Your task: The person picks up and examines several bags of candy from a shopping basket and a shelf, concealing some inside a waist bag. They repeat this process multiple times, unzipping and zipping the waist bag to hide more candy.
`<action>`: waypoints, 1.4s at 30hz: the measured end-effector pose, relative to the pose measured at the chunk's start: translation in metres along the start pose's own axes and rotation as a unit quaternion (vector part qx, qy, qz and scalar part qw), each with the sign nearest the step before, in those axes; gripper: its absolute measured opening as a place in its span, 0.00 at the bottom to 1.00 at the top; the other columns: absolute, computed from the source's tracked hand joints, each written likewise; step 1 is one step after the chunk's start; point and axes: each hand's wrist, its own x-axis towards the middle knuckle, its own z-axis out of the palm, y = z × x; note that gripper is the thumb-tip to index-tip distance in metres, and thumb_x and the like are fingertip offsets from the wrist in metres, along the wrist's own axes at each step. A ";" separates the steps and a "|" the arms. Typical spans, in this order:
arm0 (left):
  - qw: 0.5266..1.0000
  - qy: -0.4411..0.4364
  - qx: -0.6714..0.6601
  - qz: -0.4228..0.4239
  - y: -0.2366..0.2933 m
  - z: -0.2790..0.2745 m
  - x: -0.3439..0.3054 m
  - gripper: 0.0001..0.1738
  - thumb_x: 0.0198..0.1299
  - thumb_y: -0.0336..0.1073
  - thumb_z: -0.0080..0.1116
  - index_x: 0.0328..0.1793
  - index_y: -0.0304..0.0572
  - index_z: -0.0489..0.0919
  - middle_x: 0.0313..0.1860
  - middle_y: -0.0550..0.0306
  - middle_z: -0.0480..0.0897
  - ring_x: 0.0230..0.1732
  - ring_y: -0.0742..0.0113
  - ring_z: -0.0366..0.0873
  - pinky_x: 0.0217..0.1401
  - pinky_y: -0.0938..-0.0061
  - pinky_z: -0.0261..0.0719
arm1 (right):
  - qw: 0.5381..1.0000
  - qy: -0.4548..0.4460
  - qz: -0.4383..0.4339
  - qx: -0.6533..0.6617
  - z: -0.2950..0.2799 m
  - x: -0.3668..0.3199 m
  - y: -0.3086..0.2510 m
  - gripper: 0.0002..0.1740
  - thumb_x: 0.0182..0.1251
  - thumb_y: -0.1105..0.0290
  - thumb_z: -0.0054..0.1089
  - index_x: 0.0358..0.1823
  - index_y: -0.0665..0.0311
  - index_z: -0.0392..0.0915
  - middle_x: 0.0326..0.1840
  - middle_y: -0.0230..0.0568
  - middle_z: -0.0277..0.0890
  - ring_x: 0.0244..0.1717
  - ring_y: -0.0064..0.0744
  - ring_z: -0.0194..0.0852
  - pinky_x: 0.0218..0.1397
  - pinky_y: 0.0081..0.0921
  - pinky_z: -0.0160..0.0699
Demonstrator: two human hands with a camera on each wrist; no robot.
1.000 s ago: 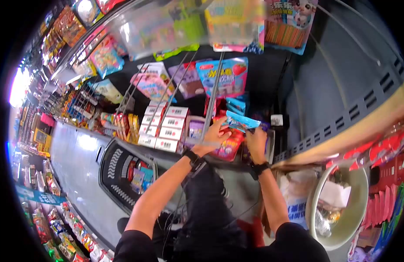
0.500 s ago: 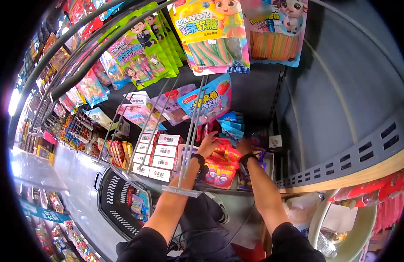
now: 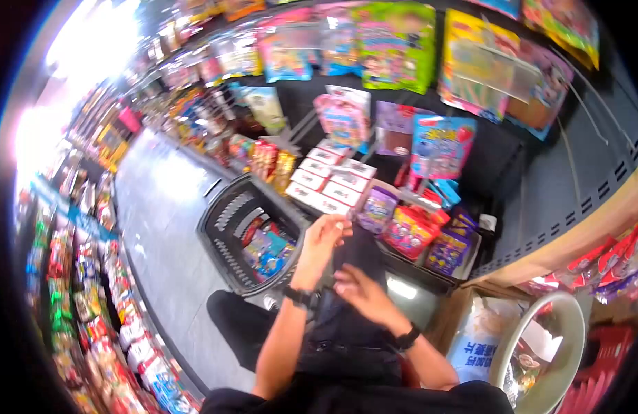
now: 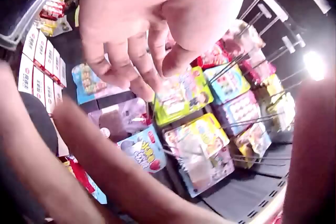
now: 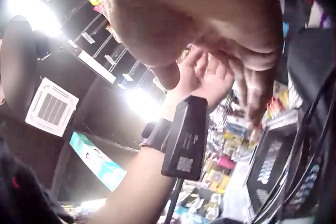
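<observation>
Both my hands are in front of my body and hold nothing. In the head view my left hand [image 3: 326, 234] is raised with loosely curled fingers, near the front edge of the low shelf and above the black basket [image 3: 226, 214]. My right hand [image 3: 353, 288] lies lower, fingers relaxed. The left wrist view shows the left hand [image 4: 142, 40] empty against hanging candy bags. The right wrist view shows the right hand [image 5: 210, 24] bare, with the left hand [image 5: 210, 79] beyond it. Red packets [image 3: 412, 228], purple packets [image 3: 446, 252] and white boxes [image 3: 329, 183] sit on the shelf.
The basket on the floor holds several snack packs [image 3: 263, 248]. Candy bags [image 3: 395, 41] hang on pegs above the shelf. The aisle floor [image 3: 160, 207] runs off to the left beside another stocked shelf [image 3: 70, 290]. A white bin [image 3: 540, 352] stands at lower right.
Both hands have drawn back from the red and blue packets on the shelf toward my body. The blue packet held a second ago is no longer in hand. The head view swung left.
</observation>
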 end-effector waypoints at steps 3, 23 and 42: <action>0.995 0.075 0.002 0.068 0.008 -0.044 -0.075 0.11 0.71 0.34 0.54 0.56 0.39 0.79 0.50 0.60 0.84 0.48 0.71 0.82 0.48 0.80 0.76 | 0.981 -0.131 0.103 0.096 0.074 -0.010 -0.004 0.23 0.74 0.69 0.60 0.65 0.73 0.71 0.52 0.38 0.82 0.52 0.21 0.79 0.54 0.21 0.79; 0.955 0.271 0.045 0.107 -0.011 -0.267 -0.143 0.10 0.71 0.32 0.55 0.54 0.36 0.78 0.50 0.60 0.82 0.50 0.73 0.80 0.52 0.76 0.78 | 0.942 -0.228 -0.018 -0.245 0.215 0.126 -0.033 0.15 0.73 0.64 0.59 0.51 0.68 0.80 0.42 0.42 0.84 0.42 0.26 0.81 0.48 0.26 0.79; 0.861 0.207 0.215 -0.411 -0.424 -0.373 0.103 0.26 0.52 0.35 0.61 0.59 0.35 0.77 0.58 0.28 0.77 0.61 0.31 0.74 0.66 0.52 0.72 | 0.806 -0.060 0.171 -0.563 0.099 0.429 0.525 0.24 0.56 0.50 0.65 0.38 0.67 0.84 0.40 0.55 0.84 0.47 0.59 0.82 0.51 0.49 0.80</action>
